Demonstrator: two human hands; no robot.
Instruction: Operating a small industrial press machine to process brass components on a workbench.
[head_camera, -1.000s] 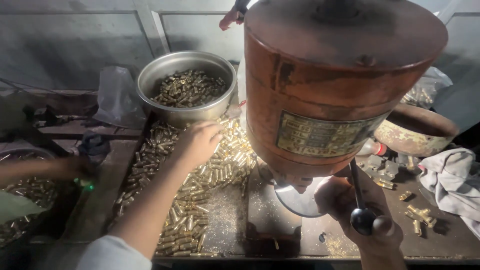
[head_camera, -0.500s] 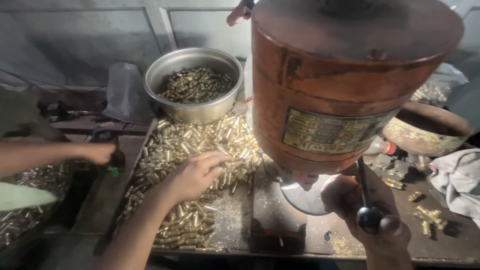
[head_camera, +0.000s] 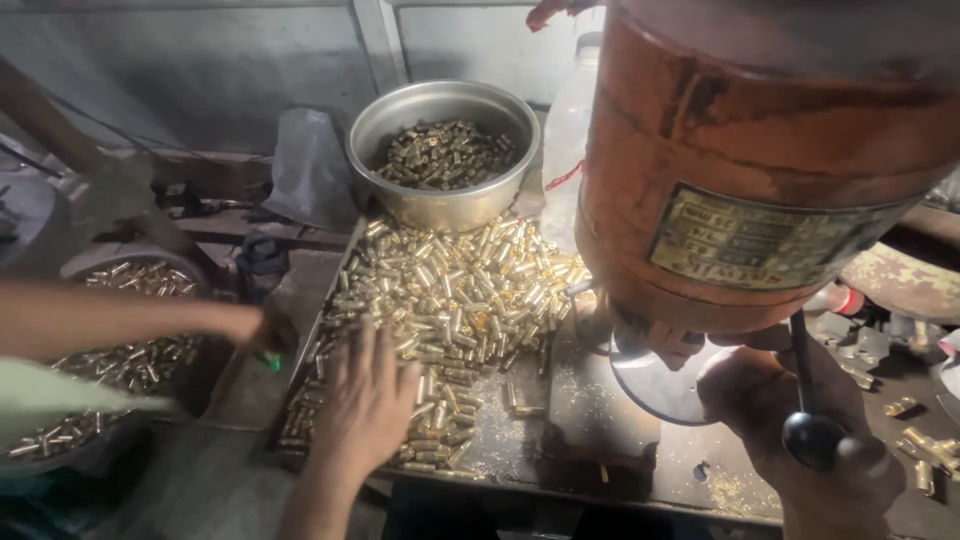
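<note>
At the far left edge of the desk (head_camera: 620, 440) a round pan of brass pieces (head_camera: 110, 360) sits partly under another person's forearm (head_camera: 120, 320), which reaches in from the left and ends in a hand near a small green object at the left rim of the tray; little open room is left between that arm and the tray. The shallow tray (head_camera: 300, 350) runs from the front edge of the desk back toward a steel bowl (head_camera: 445, 150), which stands at the tray's far end against the back wall and is partly filled with the same brass pieces. A loose heap of small brass cylinders (head_camera: 450, 290) covers most of the tray, thinning toward its right edge, where a bare dusty strip shows. The left hand (head_camera: 365, 400) lies flat and spread, palm down, on the near part of the heap by the front edge, fingers open and closed around nothing. Right of the tray a big rust-coloured drum of a machine (head_camera: 770, 170) hangs over the desk and hides much of it, leaving only a narrow gap beneath. Under it, near the front right corner, the right hand (head_camera: 800, 440) is wrapped around a dark lever with a ball knob (head_camera: 812, 435). A few stray brass pieces (head_camera: 925, 445) lie along the right edge.
</note>
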